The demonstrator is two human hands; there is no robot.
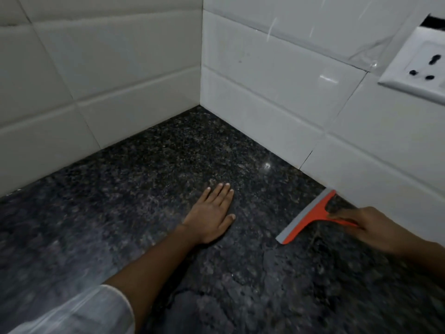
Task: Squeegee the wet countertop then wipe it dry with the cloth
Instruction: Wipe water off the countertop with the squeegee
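Observation:
The dark speckled granite countertop point(149, 169) fills a corner between two white tiled walls. My left hand point(212, 215) lies flat on the stone near the middle, fingers straight and together. My right hand point(368, 227) grips the handle of an orange squeegee point(313, 214) at the right, close to the right wall. Its grey rubber blade rests on the counter, running diagonally from the wall's base toward me. A film of water shows on the stone in front of the blade. No cloth is in view.
White tiled walls point(120, 80) meet at the far corner point(201, 102). A white wall socket point(419, 66) sits high on the right wall. My light sleeve point(79, 312) shows at the lower left.

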